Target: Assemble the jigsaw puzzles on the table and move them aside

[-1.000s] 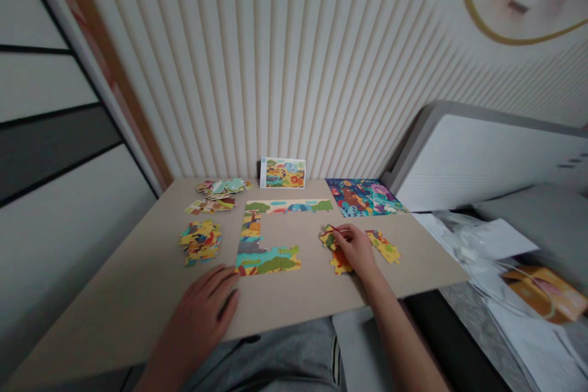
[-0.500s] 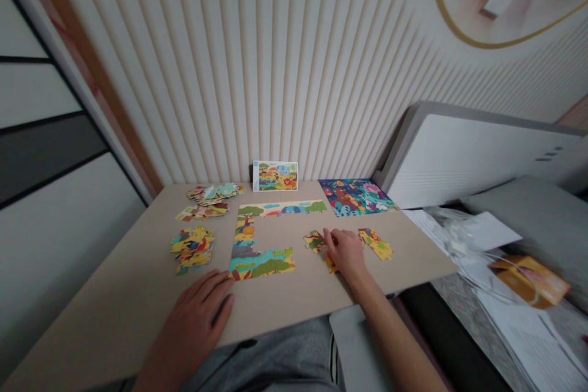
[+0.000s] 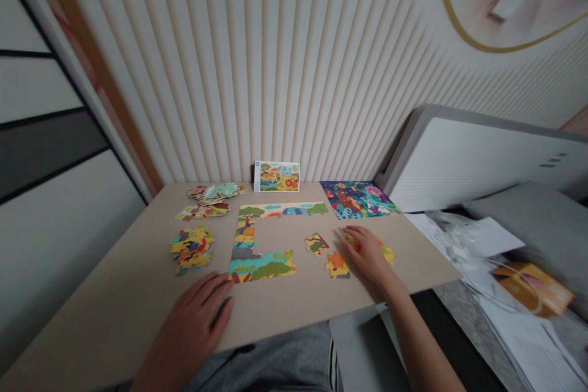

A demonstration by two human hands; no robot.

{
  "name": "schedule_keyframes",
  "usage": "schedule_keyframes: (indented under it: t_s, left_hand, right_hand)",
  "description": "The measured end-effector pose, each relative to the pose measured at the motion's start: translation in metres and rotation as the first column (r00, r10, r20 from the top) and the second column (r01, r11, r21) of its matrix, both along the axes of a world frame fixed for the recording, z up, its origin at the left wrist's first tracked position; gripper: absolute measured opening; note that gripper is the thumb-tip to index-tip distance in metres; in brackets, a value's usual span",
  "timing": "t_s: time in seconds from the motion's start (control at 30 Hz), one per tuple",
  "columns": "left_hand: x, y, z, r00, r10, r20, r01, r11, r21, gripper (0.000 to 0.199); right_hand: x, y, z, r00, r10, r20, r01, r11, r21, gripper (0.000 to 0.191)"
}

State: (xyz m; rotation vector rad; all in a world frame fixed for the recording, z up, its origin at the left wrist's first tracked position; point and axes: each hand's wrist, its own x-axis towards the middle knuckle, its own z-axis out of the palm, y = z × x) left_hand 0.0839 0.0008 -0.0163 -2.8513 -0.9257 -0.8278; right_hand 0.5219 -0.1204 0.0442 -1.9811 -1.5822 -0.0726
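Observation:
My right hand (image 3: 367, 254) lies with its fingertips on a yellow and red jigsaw piece (image 3: 353, 240), seemingly pinching it, close to a yellow piece (image 3: 386, 252). To its left lie a green-and-red piece (image 3: 316, 244) and an orange piece (image 3: 337, 265), apart from each other. My left hand (image 3: 188, 324) rests open on the tan board (image 3: 138, 300), just below an L-shaped joined puzzle section (image 3: 261, 267). Loose pieces form a heap (image 3: 192, 249), and more lie stacked (image 3: 214, 193) at the far left.
A picture card (image 3: 276, 176) leans on the ribbed wall, beside a finished dark blue puzzle (image 3: 357, 199). Past the board's right edge lie papers (image 3: 463, 236), an orange packet (image 3: 533, 294) and a white appliance (image 3: 478, 162).
My right hand has moved right, off the orange and green pieces, which now lie uncovered and apart. My left hand has stayed in place.

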Motion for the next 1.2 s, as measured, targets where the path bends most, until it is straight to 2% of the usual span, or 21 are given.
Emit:
schedule_keyframes:
  t_s: [0.07,0.17,0.23,0.3,0.43,0.47,0.53,0.57,0.6,0.77,0.93,1.07,1.2]
  left_hand:
    - [0.000,0.000,0.000,1.000,0.002,0.005,-0.002,1.000,0.003,0.037]
    - [0.000,-0.001,0.002,1.000,0.005,0.008,-0.005,1.000,0.019,0.036]
    - [0.001,-0.002,0.004,1.000,0.008,0.008,-0.008,0.999,0.033,0.035]
    - [0.001,-0.003,0.006,1.000,0.012,0.002,-0.012,0.999,0.033,0.036]
    - [0.002,-0.005,0.008,1.000,0.016,0.010,-0.017,1.000,0.018,0.036]
    - [0.002,-0.005,0.009,1.000,0.019,0.014,-0.020,1.000,0.017,0.036]
    - [0.002,-0.005,0.010,1.000,0.026,0.016,-0.026,0.999,0.020,0.036]
    - [0.003,-0.006,0.010,1.000,0.027,0.016,-0.027,0.999,0.023,0.036]
    - [0.003,-0.006,0.010,1.000,0.025,0.015,-0.026,0.999,0.026,0.035]
    - [0.003,-0.007,0.011,0.999,0.032,0.005,-0.032,0.999,0.011,0.035]
    - [0.003,-0.008,0.012,0.999,0.040,0.002,-0.040,0.999,-0.016,0.035]
    - [0.004,-0.008,0.013,0.999,0.032,0.010,-0.032,0.999,-0.002,0.036]
    - [0.004,-0.007,0.014,0.999,0.034,-0.010,-0.034,0.999,0.004,0.035]
  right_hand:
    - [-0.014,0.009,0.009,0.981,0.172,-0.086,-0.177,0.982,-0.062,0.043]
    - [-0.027,0.029,0.018,0.920,0.347,-0.182,-0.373,0.918,-0.137,0.056]
    - [-0.029,0.041,0.019,0.889,0.404,-0.215,-0.443,0.879,-0.178,0.064]
    - [-0.026,0.051,0.017,0.881,0.417,-0.225,-0.461,0.865,-0.201,0.065]
    - [-0.017,0.062,0.012,0.916,0.345,-0.202,-0.384,0.902,-0.200,0.067]
    - [-0.015,0.063,0.011,0.927,0.311,-0.211,-0.350,0.918,-0.185,0.063]
    - [-0.012,0.065,0.011,0.926,0.244,-0.288,-0.295,0.944,-0.148,0.041]
    - [-0.010,0.066,0.012,0.911,0.219,-0.350,-0.277,0.953,-0.124,0.032]
    - [-0.009,0.067,0.012,0.884,0.199,-0.423,-0.259,0.962,-0.089,0.030]
    - [-0.001,0.071,0.010,0.698,0.153,-0.700,-0.102,0.988,0.115,0.040]
    - [0.005,0.068,0.001,0.620,0.120,-0.775,-0.023,0.991,0.134,0.045]
    - [0.003,0.064,0.000,0.593,0.146,-0.792,-0.044,0.988,0.149,0.047]
    - [-0.004,0.062,0.001,0.574,0.158,-0.803,-0.071,0.987,0.143,0.039]
